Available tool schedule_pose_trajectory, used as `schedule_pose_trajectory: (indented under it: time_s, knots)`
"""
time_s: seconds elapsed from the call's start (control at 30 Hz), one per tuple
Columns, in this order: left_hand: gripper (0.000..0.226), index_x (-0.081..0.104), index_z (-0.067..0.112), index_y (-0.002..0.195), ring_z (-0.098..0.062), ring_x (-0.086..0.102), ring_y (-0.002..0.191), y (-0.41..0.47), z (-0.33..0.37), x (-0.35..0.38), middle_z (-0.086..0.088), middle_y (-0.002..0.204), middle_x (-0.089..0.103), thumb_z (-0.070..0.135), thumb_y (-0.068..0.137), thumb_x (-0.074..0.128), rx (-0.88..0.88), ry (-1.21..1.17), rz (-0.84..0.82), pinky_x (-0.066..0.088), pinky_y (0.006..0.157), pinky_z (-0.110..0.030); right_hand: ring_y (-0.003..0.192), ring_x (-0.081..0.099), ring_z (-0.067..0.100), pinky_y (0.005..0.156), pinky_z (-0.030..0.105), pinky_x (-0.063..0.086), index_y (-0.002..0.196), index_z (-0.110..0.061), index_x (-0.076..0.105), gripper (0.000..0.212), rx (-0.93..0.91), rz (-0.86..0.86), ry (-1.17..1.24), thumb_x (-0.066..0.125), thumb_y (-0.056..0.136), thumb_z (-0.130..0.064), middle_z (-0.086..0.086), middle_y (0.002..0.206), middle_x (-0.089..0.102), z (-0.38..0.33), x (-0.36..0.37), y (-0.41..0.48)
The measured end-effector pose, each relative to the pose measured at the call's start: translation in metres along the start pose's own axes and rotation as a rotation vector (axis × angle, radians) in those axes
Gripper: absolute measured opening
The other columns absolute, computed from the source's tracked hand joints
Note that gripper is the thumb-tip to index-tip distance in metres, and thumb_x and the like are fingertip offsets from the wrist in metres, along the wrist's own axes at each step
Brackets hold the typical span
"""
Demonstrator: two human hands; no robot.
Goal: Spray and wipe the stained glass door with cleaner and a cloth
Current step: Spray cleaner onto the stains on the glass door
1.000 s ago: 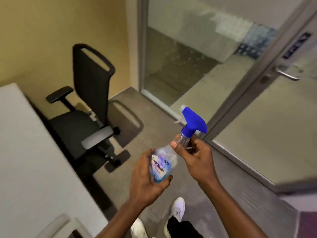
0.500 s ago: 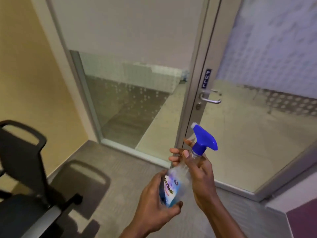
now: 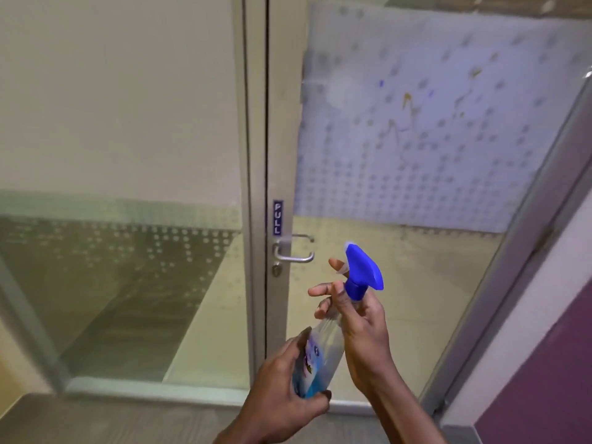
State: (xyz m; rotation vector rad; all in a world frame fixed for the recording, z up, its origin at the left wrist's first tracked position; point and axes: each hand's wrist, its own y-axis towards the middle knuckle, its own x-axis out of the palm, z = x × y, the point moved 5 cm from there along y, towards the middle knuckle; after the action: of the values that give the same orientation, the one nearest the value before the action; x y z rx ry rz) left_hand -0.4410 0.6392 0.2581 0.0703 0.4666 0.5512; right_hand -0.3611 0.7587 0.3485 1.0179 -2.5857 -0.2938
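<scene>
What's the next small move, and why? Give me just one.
Probably lift the bottle and aim its nozzle at the stains. The right hand grips the bottle's neck and the left hand holds its base, yet the nozzle sits low, near the door handle, while the brown and blue marks lie higher on the dotted glass.
</scene>
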Motion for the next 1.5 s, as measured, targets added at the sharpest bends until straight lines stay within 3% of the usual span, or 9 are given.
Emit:
schedule_pose_trajectory:
  time_s: [0.2, 0.37, 0.6, 0.77, 0.93, 1.07, 1.27, 1.43, 1.5]
  knots:
    - [0.076, 0.047, 0.075, 0.128, 0.005, 0.069, 0.117, 0.121, 0.037, -0.013, 0.032, 0.126, 0.070, 0.047, 0.068, 0.083, 0.144, 0.081, -0.019, 0.060, 0.094, -0.018, 0.072, 0.060, 0.017, 0.067, 0.026, 0.059, 0.121, -0.020, 0.073, 0.048, -0.127, 0.171, -0.043, 0.070, 0.089, -0.055, 0.009, 0.095, 0.081, -0.043, -0.014, 0.109]
    - [0.083, 0.049, 0.038, 0.147, -0.010, 0.074, 0.109, 0.226, 0.084, -0.040, 0.014, 0.126, 0.074, 0.041, 0.072, 0.085, 0.304, 0.130, -0.090, 0.065, 0.094, -0.040, 0.066, 0.060, 0.017, 0.067, 0.030, 0.057, 0.118, -0.016, 0.070, 0.054, -0.238, 0.284, -0.067, 0.067, 0.087, -0.061, 0.006, 0.083, 0.077, -0.094, -0.017, 0.194]
    - [0.075, 0.055, 0.032, 0.139, -0.009, 0.074, 0.097, 0.315, 0.135, -0.062, 0.012, 0.113, 0.073, 0.038, 0.072, 0.088, 0.459, 0.113, -0.188, 0.068, 0.083, -0.041, 0.062, 0.063, 0.020, 0.073, 0.037, 0.059, 0.121, -0.006, 0.067, 0.073, -0.370, 0.424, -0.134, 0.068, 0.084, -0.070, 0.008, 0.083, 0.078, -0.144, -0.024, 0.254]
    - [0.082, 0.053, 0.029, 0.144, -0.010, 0.073, 0.097, 0.333, 0.148, -0.057, 0.008, 0.118, 0.070, 0.048, 0.070, 0.083, 0.526, 0.108, -0.228, 0.069, 0.077, -0.031, 0.061, 0.064, 0.018, 0.066, 0.030, 0.060, 0.120, -0.001, 0.064, 0.081, -0.392, 0.462, -0.157, 0.068, 0.083, -0.073, 0.005, 0.081, 0.078, -0.158, -0.030, 0.268]
    - [0.079, 0.056, 0.029, 0.138, -0.017, 0.075, 0.097, 0.345, 0.155, -0.051, 0.007, 0.115, 0.072, 0.046, 0.066, 0.084, 0.530, 0.070, -0.203, 0.069, 0.077, -0.036, 0.061, 0.056, 0.014, 0.062, 0.030, 0.056, 0.098, -0.012, 0.065, 0.055, -0.388, 0.470, -0.110, 0.076, 0.083, -0.063, -0.003, 0.066, 0.059, -0.164, -0.034, 0.274]
    - [0.084, 0.057, 0.028, 0.140, -0.011, 0.071, 0.086, 0.344, 0.167, -0.037, 0.008, 0.113, 0.071, 0.051, 0.063, 0.081, 0.559, 0.073, -0.207, 0.056, 0.063, -0.016, 0.063, 0.057, 0.016, 0.063, 0.031, 0.056, 0.105, -0.010, 0.068, 0.055, -0.418, 0.472, -0.098, 0.071, 0.085, -0.061, 0.001, 0.070, 0.061, -0.173, -0.046, 0.268]
    - [0.078, 0.058, 0.034, 0.136, -0.005, 0.074, 0.088, 0.339, 0.190, -0.006, 0.018, 0.105, 0.072, 0.048, 0.064, 0.083, 0.566, 0.078, -0.217, 0.066, 0.073, -0.030, 0.066, 0.059, 0.017, 0.059, 0.028, 0.056, 0.110, -0.011, 0.069, 0.058, -0.457, 0.526, -0.075, 0.071, 0.082, -0.062, 0.006, 0.073, 0.061, -0.196, -0.077, 0.249]
    - [0.076, 0.058, 0.034, 0.136, 0.010, 0.068, 0.075, 0.331, 0.211, 0.023, 0.023, 0.095, 0.070, 0.046, 0.065, 0.083, 0.594, 0.066, -0.276, 0.053, 0.060, -0.013, 0.055, 0.053, 0.012, 0.055, 0.027, 0.054, 0.096, -0.016, 0.068, 0.047, -0.448, 0.578, -0.071, 0.076, 0.082, -0.060, -0.005, 0.063, 0.056, -0.210, -0.109, 0.235]
    - [0.074, 0.059, 0.035, 0.134, 0.007, 0.069, 0.076, 0.329, 0.215, 0.033, 0.023, 0.096, 0.072, 0.046, 0.065, 0.083, 0.580, 0.060, -0.283, 0.055, 0.062, -0.015, 0.055, 0.052, 0.012, 0.055, 0.027, 0.054, 0.096, -0.015, 0.067, 0.049, -0.433, 0.584, -0.076, 0.076, 0.081, -0.061, -0.005, 0.062, 0.055, -0.214, -0.119, 0.232]
